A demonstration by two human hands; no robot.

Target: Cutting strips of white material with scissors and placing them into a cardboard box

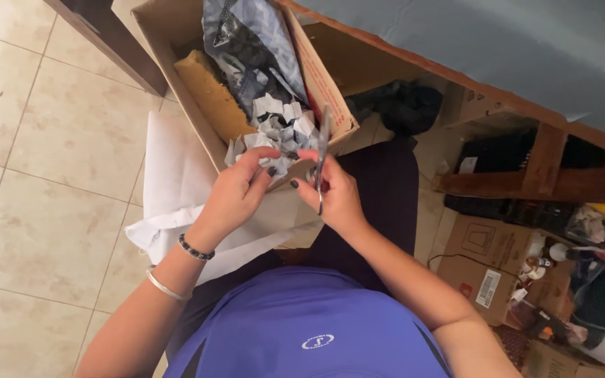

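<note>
Nearest, the left hand (236, 192) pinches a small grey-white paper scrap (272, 168) between its fingertips. Just at its 3 o'clock, the right hand (334, 196) is closed around slim metal scissors (323, 150) that point to 12 o'clock. A white sheet of paper (176, 189) lies under both wrists. Beyond, at 12 o'clock, an open brown cardboard box (323, 91) holds more cut scraps (281, 122) and a crumpled grey plastic bag (246, 42).

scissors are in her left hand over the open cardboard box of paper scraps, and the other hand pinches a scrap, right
Not quite. The head view shows the scissors in the right hand, not the left. The left hand is the one pinching a paper scrap, over the open cardboard box.
</note>
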